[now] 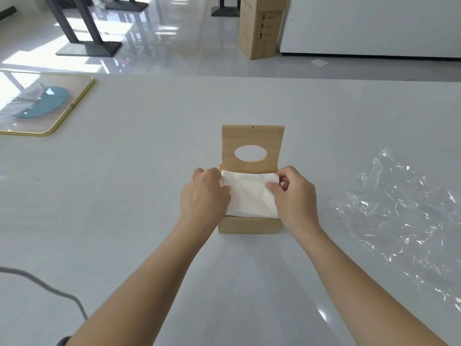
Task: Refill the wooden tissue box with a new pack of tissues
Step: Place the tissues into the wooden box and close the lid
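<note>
The wooden tissue box (pixel 248 225) stands on the white table in front of me. Its lid (pixel 252 139), with an oval hole, is raised upright at the back. A white stack of tissues (pixel 248 196) lies in the box, its top sheet a little crumpled. My left hand (pixel 205 193) rests on the stack's left side with the thumb on top. My right hand (pixel 291 196) holds the right side, thumb and forefinger pinching the top sheet near the far right corner.
Crumpled clear plastic wrapping (pixel 404 216) lies on the table to the right. A gold-rimmed glass tray (pixel 74 106) sits at the far left. A grey cable (pixel 50 288) crosses the near left. Beyond the table edge stand a cardboard carton (pixel 260 28) and table legs.
</note>
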`<state>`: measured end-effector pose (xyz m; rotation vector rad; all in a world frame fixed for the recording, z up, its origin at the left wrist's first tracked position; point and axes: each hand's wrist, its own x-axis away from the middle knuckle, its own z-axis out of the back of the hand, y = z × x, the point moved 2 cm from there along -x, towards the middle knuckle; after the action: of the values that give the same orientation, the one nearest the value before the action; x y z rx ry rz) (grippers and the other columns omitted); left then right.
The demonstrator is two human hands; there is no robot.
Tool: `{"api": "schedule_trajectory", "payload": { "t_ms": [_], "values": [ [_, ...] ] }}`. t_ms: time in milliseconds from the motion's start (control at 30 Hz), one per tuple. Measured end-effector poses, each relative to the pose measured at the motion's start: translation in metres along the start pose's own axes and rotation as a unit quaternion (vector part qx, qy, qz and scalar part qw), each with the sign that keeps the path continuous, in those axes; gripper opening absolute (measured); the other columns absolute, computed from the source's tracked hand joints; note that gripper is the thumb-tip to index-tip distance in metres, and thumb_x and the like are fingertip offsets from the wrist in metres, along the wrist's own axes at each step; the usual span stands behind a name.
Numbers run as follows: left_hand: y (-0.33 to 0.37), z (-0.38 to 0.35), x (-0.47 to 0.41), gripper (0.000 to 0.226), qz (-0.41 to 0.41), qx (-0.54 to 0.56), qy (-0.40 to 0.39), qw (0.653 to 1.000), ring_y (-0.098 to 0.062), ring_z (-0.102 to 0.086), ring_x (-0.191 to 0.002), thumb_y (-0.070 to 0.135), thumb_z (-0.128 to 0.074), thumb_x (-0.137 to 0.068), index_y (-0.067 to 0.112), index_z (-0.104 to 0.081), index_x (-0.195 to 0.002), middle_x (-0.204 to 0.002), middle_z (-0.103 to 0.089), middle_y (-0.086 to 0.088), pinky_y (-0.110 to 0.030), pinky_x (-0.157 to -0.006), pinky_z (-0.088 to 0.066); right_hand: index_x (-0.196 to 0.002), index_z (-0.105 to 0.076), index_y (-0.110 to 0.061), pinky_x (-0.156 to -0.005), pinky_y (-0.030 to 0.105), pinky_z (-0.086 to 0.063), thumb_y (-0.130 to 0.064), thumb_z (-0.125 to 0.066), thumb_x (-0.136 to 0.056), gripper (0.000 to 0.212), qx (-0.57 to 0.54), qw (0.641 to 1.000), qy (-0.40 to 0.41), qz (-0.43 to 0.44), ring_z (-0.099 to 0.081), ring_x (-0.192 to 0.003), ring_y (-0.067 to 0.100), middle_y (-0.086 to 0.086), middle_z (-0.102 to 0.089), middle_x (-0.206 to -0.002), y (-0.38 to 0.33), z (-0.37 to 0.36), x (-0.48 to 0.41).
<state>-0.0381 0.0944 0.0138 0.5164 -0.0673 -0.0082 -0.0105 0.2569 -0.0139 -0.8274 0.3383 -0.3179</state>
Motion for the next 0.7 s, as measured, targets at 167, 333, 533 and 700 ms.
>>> {"api": "schedule_trajectory", "payload": {
  "t_ms": [167, 333, 533, 700],
  "values": [
    [0.006, 0.000, 0.007, 0.031, -0.078, -0.043, 0.056, 0.994, -0.030, -0.055, -0.077, 0.006, -0.054, -0.084, 0.019, -0.053, -0.112, -0.095, -0.057, -0.006, -0.032, -0.059, -0.035, -0.087, -0.058, -0.005, -0.062, 0.030, -0.034, -0.009, -0.064, -0.082, 0.009, 0.028, 0.999, 0.011, 0.019, -0.051, -0.073, 0.027, 0.002, -0.052, -0.070, 0.000, -0.003, -0.002],
    [0.013, -0.012, 0.019, 0.022, -0.287, -0.162, 0.119, 0.937, -0.026, -0.060, -0.062, -0.011, -0.069, -0.050, 0.008, -0.068, -0.063, -0.072, -0.067, -0.006, -0.026, -0.054, -0.045, -0.087, -0.057, -0.005, -0.069, 0.036, -0.038, -0.009, -0.063, -0.082, 0.009, 0.058, 0.998, 0.010, 0.030, -0.049, -0.078, 0.027, -0.004, -0.045, -0.065, -0.004, -0.002, -0.002],
    [0.002, -0.026, 0.020, 0.021, -0.319, -0.189, 0.091, 0.924, -0.022, -0.061, -0.067, 0.000, -0.070, -0.062, 0.009, -0.070, -0.081, -0.073, -0.070, 0.001, -0.028, -0.069, -0.051, -0.082, -0.057, -0.006, -0.072, 0.038, -0.028, -0.008, -0.059, -0.084, 0.004, 0.177, 0.982, -0.008, 0.072, -0.050, -0.080, 0.028, 0.007, -0.060, -0.074, -0.008, -0.004, -0.006],
    [0.001, -0.026, 0.019, 0.032, -0.290, -0.166, 0.054, 0.941, -0.022, -0.064, -0.090, 0.023, -0.037, -0.090, 0.009, -0.066, -0.092, -0.088, -0.073, 0.000, -0.036, -0.105, -0.032, -0.078, -0.059, -0.002, -0.063, 0.036, -0.029, -0.006, -0.064, -0.081, 0.007, 0.198, 0.972, -0.017, 0.122, -0.035, -0.065, 0.025, -0.003, -0.037, -0.061, -0.008, -0.003, -0.009]
  ]
}}
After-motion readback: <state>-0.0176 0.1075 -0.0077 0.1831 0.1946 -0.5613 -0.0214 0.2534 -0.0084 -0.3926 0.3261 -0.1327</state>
